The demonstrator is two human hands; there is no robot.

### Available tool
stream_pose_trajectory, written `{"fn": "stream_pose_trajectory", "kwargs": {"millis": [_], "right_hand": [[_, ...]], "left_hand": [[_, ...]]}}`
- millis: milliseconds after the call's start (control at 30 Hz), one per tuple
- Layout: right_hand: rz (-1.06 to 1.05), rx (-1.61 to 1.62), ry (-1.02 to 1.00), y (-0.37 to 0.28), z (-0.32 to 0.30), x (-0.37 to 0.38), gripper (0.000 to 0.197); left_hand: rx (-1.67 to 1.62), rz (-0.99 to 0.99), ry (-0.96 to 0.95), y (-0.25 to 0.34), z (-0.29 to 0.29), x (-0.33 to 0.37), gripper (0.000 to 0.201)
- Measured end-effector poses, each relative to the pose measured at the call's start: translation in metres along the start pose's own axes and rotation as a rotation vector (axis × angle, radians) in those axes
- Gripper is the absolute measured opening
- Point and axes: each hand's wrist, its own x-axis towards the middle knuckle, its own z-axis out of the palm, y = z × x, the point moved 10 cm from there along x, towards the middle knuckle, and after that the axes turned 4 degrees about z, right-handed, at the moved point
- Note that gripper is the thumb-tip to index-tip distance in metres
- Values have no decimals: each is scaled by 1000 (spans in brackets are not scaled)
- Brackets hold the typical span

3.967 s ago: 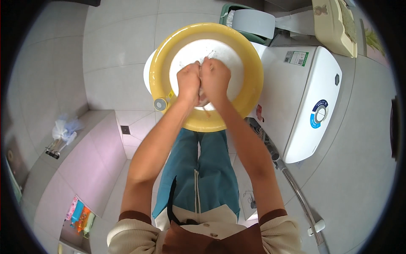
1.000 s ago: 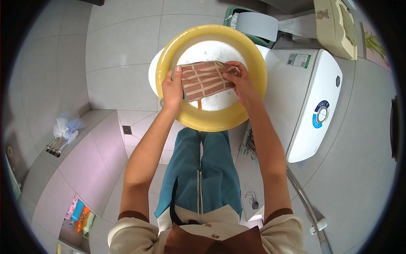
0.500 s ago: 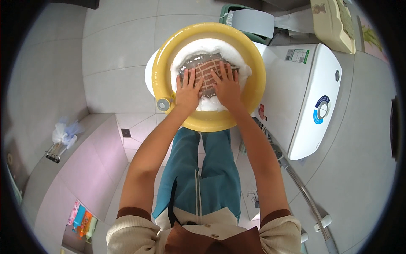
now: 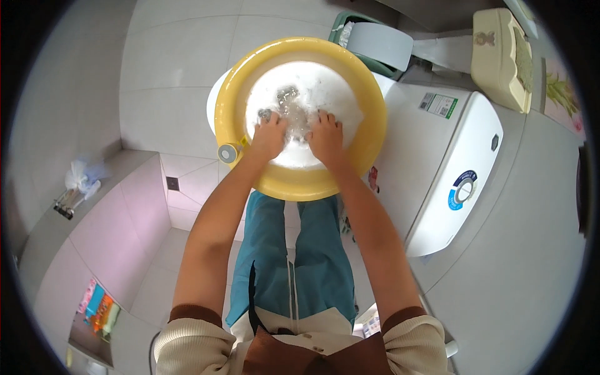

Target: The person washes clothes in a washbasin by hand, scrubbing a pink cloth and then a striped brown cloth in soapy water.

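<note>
A round yellow basin (image 4: 365, 147) holds water and thick white foam (image 4: 334, 94). My left hand (image 4: 270, 134) is in the foam left of the middle, its fingers bent down around a dark bit of wet cloth (image 4: 264, 114). To the right, my right hand (image 4: 325, 134) also has its fingers curled down into the suds, where they seem to grip the same cloth. Most of the cloth and the fingertips are hidden by foam. Between the hands shows a patch of cloudy, bubbly water (image 4: 294, 115). A grey round plug (image 4: 228, 153) sits at the basin's left rim.
A white appliance with a round dial (image 4: 464, 190) stands right of the basin. Behind it are a green bin with a grey lid (image 4: 380, 47) and a cream box (image 4: 500, 59). A tiled ledge on the left bears a bundle of netting (image 4: 84, 178); colourful packets (image 4: 100, 309) fill a niche below.
My hands have gone from lying flat with spread fingers on the checked cloth to curled and drawn nearer me. Foam now covers most of the cloth. The view has shifted slightly.
</note>
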Motion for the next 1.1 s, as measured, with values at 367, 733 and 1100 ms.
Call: {"fn": "stream_pose_trajectory", "kwargs": {"millis": [367,733,1100], "right_hand": [[383,1531,-161,36,10,-5,30],[128,1988,-372,-3,-108,-6,72],[-38,1549,-623,-39,-136,-2,73]], "left_hand": [[-1900,-425,260,-20,23,-37,51],[-1860,-126,113,14,-60,-70,53],[-1482,123,196,14,-104,-61,57]]}}
